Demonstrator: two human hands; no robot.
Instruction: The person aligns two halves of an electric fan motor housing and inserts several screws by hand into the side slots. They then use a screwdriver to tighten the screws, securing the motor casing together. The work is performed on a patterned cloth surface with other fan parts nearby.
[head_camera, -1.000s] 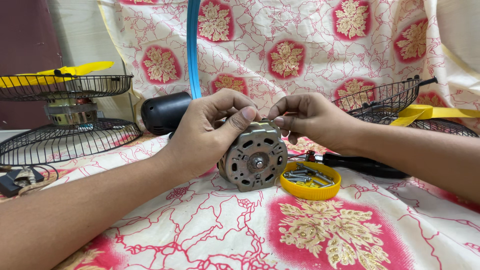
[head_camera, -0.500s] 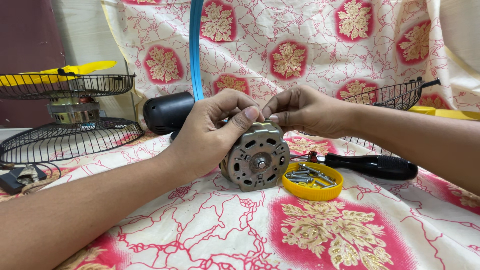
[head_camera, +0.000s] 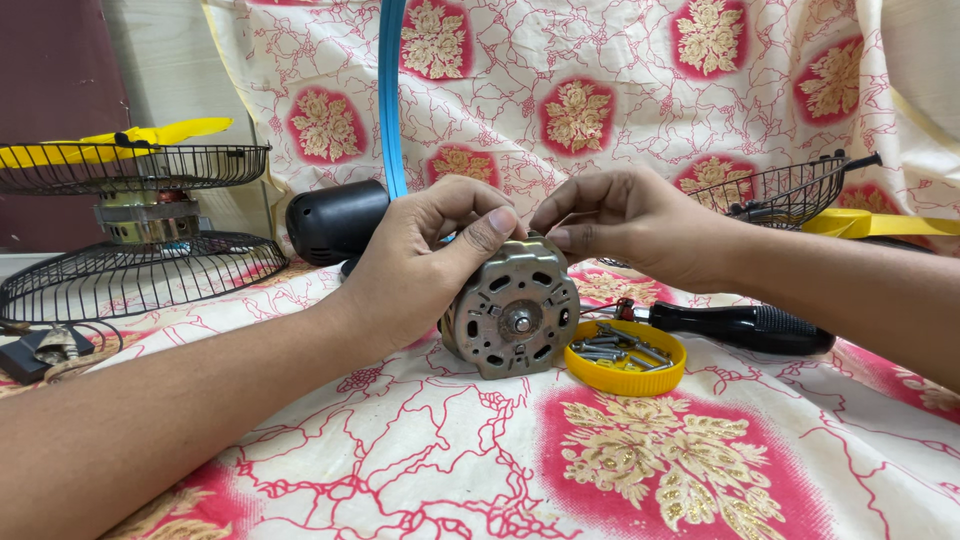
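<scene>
A round grey metal fan motor (head_camera: 512, 318) stands on edge on the red-and-white floral cloth (head_camera: 450, 460), its shaft end facing me. My left hand (head_camera: 425, 262) wraps its left side, thumb pressed on the top rim. My right hand (head_camera: 630, 222) comes in from the right with fingertips pinched at the top of the motor, close to the left thumb. Whatever sits between those fingertips is too small to see.
A yellow lid (head_camera: 625, 357) holding several screws lies right of the motor, with a black-handled screwdriver (head_camera: 740, 327) behind it. A black motor cover (head_camera: 335, 220) sits behind my left hand. Wire fan guards (head_camera: 140, 262) stand at far left, another guard (head_camera: 790, 190) at right.
The motor has lowered slightly to rest on the cloth. Both hands stay at its top rim, and the view has shifted a little.
</scene>
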